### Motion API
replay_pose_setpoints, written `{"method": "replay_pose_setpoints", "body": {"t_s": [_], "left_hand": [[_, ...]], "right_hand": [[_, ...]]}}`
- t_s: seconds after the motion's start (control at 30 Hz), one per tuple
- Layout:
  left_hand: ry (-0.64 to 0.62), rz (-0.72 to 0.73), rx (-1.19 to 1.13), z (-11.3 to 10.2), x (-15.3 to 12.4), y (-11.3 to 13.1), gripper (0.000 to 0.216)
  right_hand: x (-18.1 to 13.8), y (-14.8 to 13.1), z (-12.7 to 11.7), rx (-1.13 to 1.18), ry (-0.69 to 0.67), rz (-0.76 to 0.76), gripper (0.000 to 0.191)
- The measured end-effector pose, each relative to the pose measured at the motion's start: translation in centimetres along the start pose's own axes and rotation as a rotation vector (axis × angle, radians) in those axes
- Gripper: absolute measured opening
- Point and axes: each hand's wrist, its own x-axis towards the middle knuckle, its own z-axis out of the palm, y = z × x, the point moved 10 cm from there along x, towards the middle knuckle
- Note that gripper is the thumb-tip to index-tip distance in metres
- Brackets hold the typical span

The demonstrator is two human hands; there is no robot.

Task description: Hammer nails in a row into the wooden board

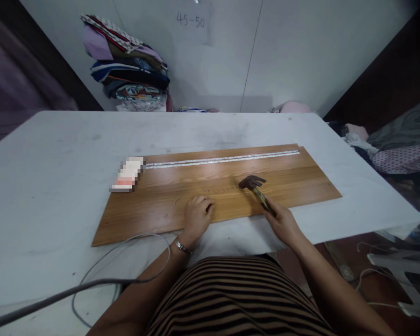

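My right hand (283, 224) is wrapped round the handle of a claw hammer (253, 182). The hammer's head is over the wooden board (287, 175), just right of a row of small nails (224, 189); whether it touches the board I cannot tell. On the board's near part rests my left hand (197, 214), its fingers curled in, and what they may hold is hidden. A single loose nail (177, 199) lies just left of that hand. Two narrow silvery strips (224, 159) run side by side along the board's far part.
The board lies on a white-covered table (41, 186). A pixelated block (127, 175) covers something at the board's left end. A grey cable (101, 282) loops across the near left. Folded clothes (129, 65) are stacked behind the table, and a white plastic stool (399, 270) stands at the right.
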Motion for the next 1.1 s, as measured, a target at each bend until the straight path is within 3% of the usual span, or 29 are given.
{"method": "replay_pose_setpoints", "body": {"t_s": [1.1], "left_hand": [[-0.023,-0.056,0.091,0.09,0.03,-0.23,0.013]], "right_hand": [[0.22,-0.5,-0.22,-0.034,-0.026,-0.004,0.053]]}}
